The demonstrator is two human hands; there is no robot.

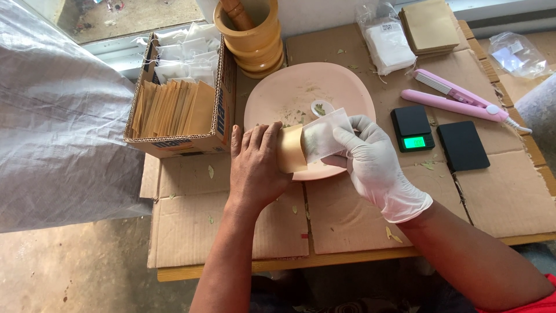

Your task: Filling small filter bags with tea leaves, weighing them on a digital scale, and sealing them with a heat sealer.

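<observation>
My bare left hand (255, 165) grips a small tan paper envelope (291, 148) by its left end. My right hand (370, 159), in a white glove, pinches a white mesh sachet (327, 134) with greenish flecks inside; the sachet's left end sits in the envelope's mouth. Both are held just above the near rim of a pink plate (353, 87), which carries leaf crumbs and a small white scoop (320, 108).
A cardboard box (226, 87) of tan envelopes and white sachets stands at left, a wooden mortar with pestle (250, 35) behind the plate. To the right lie a black pocket scale (412, 127), its black lid (462, 146), a pink heat sealer (457, 99), bagged sachets (387, 43) and stacked envelopes (430, 24).
</observation>
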